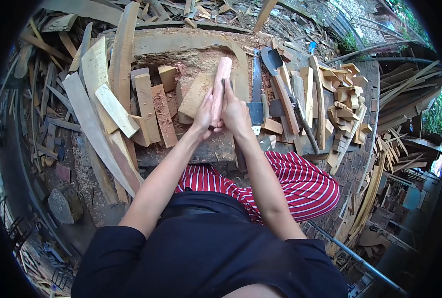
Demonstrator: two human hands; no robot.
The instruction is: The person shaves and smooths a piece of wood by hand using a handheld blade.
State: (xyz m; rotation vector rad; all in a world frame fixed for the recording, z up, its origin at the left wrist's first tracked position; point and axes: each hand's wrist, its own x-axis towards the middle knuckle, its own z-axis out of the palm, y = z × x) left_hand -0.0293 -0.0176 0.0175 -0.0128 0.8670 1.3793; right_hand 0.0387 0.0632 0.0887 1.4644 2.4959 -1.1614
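Note:
My left hand (204, 115) is closed around the lower part of a pale, reddish wooden stick (223, 69), which points away from me over the workbench. Against the stick's right side, my right hand (236, 114) is closed with its index finger stretched forward along a small dark blade (224, 85). A dark handle (240, 158) shows below the right wrist and looks to be part of the same knife; the grip itself is mostly hidden. Under the stick lies a wooden block (197, 94), touching or nearly touching it.
The workbench (181, 42) has a hollowed, shaving-strewn middle. Wood blocks (164, 116) and long boards (123, 54) stand to the left. On the right are a metal ruler (256, 74), an adze-like tool (272, 60) and a pile of cut blocks (347, 94). A round log (65, 204) stands lower left.

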